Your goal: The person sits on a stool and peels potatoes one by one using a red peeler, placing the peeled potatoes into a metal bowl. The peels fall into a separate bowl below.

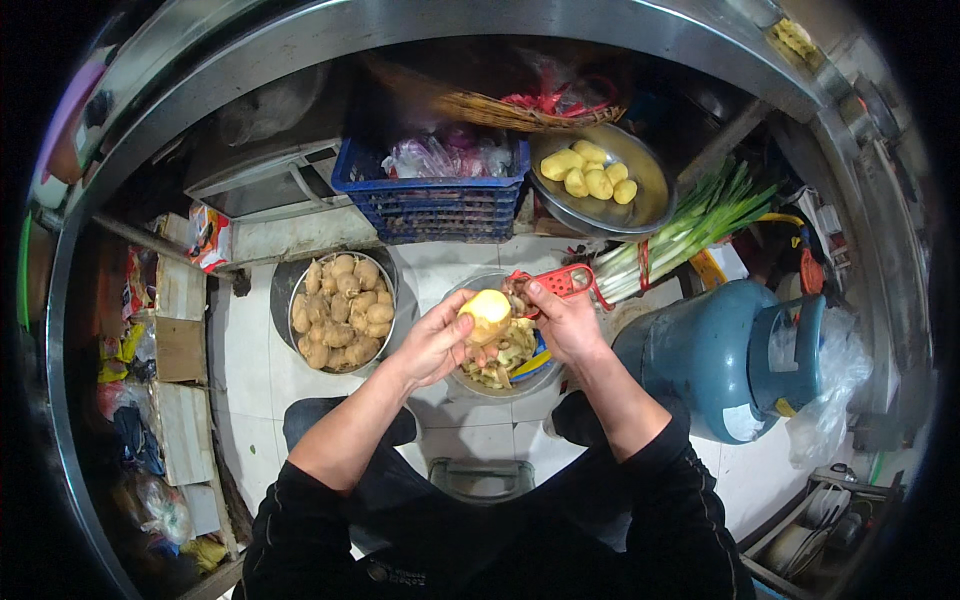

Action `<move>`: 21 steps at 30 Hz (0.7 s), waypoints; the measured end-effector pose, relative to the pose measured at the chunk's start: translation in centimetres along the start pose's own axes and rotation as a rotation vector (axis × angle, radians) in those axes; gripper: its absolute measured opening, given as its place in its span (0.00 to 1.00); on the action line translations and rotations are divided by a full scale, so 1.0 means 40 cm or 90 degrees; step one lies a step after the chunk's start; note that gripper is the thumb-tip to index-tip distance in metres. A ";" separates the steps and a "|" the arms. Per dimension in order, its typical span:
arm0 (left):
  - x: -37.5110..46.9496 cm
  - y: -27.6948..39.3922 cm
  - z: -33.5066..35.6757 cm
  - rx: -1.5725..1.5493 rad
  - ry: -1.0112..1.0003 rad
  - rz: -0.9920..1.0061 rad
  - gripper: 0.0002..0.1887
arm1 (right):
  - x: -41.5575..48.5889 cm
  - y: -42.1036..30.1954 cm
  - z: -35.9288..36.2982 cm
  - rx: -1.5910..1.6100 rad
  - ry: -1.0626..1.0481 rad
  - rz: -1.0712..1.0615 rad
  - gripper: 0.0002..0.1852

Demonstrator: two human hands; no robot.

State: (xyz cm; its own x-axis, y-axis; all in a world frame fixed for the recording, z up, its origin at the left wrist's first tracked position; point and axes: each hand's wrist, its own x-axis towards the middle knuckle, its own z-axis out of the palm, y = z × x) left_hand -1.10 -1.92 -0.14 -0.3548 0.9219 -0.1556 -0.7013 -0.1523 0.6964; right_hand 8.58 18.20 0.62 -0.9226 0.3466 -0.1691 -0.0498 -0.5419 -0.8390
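My left hand point(439, 337) grips a partly peeled potato point(487, 313), its top bare and yellow and its lower side still brown. Close on its right, my right hand point(566, 319) holds a red plastic peeler point(568, 282), with the tool's working end near the potato. Beneath both hands stands a round basin point(465, 384) of potato peelings point(517, 352); something blue and yellow shows among them. To the left, a round metal pot point(391, 330) is full of unpeeled potatoes point(341, 311). Several peeled potatoes point(598, 182) lie in a steel bowl point(652, 199) beyond my right hand.
A blue plastic crate point(439, 210) with bagged items stands ahead, near a wicker basket point(510, 111). Leeks or large green onions point(667, 240) lie right of the basin. A blue gas cylinder point(690, 360) is by my right arm. Overhead curves a metal counter edge point(450, 22).
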 end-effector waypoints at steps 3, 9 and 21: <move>-0.001 0.010 0.007 0.011 0.062 -0.022 0.26 | -0.008 -0.024 -0.002 -0.106 -0.067 0.014 0.17; -0.002 0.001 0.010 0.037 0.122 -0.062 0.25 | -0.023 -0.007 0.036 -0.295 -0.166 -0.042 0.28; 0.006 -0.008 0.033 0.165 0.135 0.030 0.23 | -0.007 0.037 0.007 -0.131 -0.042 -0.016 0.14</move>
State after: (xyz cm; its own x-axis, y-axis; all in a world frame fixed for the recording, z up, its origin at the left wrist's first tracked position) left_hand -0.16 -1.17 0.51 -0.5230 0.8173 -0.2417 -0.5102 -0.0730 0.8570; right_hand 8.64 17.11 -0.43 -0.9455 0.3033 -0.1190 0.0006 -0.3636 -0.9315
